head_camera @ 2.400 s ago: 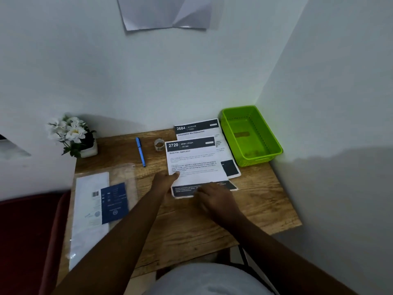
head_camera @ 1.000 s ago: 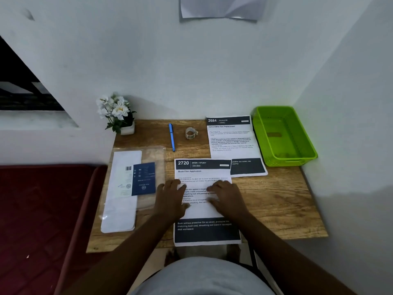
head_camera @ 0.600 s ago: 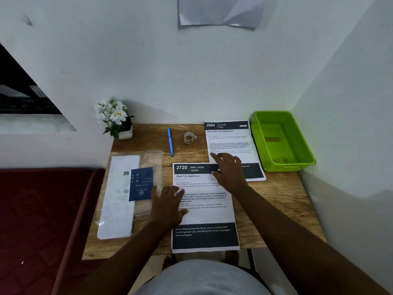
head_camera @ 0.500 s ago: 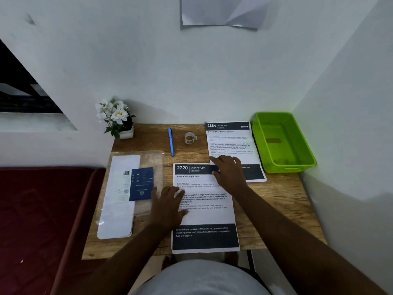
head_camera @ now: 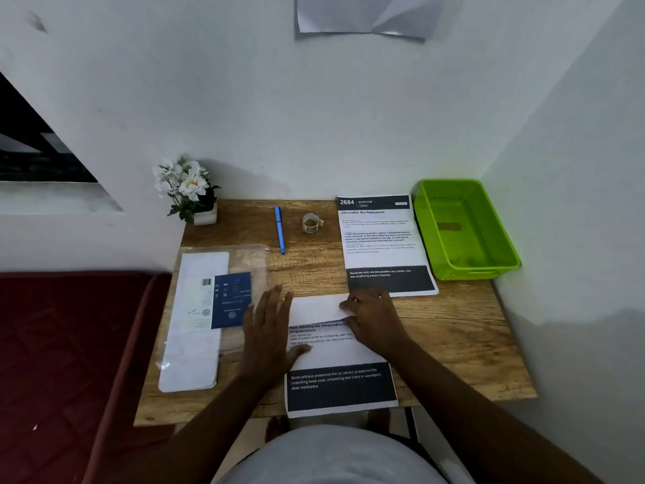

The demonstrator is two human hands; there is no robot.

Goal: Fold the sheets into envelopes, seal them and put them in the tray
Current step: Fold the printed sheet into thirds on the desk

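the first fold of the first sheet point(head_camera: 340, 347) looks to be in hand: its top part is turned over toward the person, blank back showing as a white band across the middle of the counter point(head_camera: 464, 330). the right hand point(head_camera: 375, 317) has its fingers curled at the flap's right end, seemingly pinching it down, while the left hand point(head_camera: 268, 330) lies flat with straight fingers on the sheet's left edge. the next move likely calls for a firm crease along the fold, then bringing the lower dark-banded part up. a second sheet point(head_camera: 384, 244) lies flat just beyond, touching nothing but the counter, beside the green tray point(head_camera: 502, 263), with a tape roll point(head_camera: 311, 223) near.
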